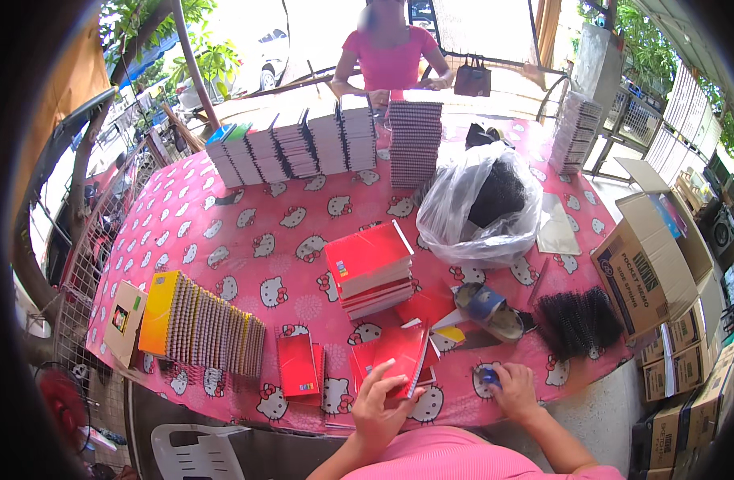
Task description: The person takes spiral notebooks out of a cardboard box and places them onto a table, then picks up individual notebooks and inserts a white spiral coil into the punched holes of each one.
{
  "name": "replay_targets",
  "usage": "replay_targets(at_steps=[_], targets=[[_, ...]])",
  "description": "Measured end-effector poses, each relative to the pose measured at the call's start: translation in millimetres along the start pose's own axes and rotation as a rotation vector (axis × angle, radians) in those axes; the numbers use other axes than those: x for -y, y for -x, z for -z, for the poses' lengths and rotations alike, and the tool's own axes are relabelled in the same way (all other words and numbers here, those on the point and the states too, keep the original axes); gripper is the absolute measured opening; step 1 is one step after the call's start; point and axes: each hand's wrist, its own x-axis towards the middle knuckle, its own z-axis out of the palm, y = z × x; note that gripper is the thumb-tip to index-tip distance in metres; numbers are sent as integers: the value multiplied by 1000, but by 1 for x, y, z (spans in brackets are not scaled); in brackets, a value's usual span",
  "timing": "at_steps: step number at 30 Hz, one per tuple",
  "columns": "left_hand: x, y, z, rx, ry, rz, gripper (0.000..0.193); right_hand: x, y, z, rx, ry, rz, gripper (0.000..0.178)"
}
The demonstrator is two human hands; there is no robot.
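Note:
My left hand (378,410) grips the lower end of a red notebook (402,358) with its cover raised, near the table's front edge. To the right, my right hand (514,392) is closed around a small blue tool (489,377) whose kind I cannot make out. Red sheets lie under the notebook. Left of my left hand are two narrow red spiral notebooks (296,366), one on the other. A tall pile of red-covered pads (370,264) stands just beyond. Black spiral binding coils (579,324) lie in a heap past my right hand.
A clear plastic bag (463,228) with black coils stands at mid-right, near a blue-and-brown roll-like object (488,310). Yellow spiral notebooks (199,324) stand in a row at left. Notebook stacks (327,144) line the far side, where a person in pink (389,60) sits. A cardboard box (635,268) is at right.

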Motion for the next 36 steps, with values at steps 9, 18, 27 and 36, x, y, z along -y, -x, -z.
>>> replay_targets(at_steps=[9, 18, 27, 36], targets=[[18, -13, -4, -52, 25, -153, 22, 106, -65, 87, -35, -524, 266, 47], [22, -10, -1, -51, 47, -185, 25, 117, -71, 83, 136, -614, 199, 44], [11, -26, 21, -76, -63, -262, 27, 89, -72, 64, 462, -1283, -64, 45], [-4, -84, 141, 45, -659, -349, 9, 7, -34, 10, 41, -92, -48, 52]])
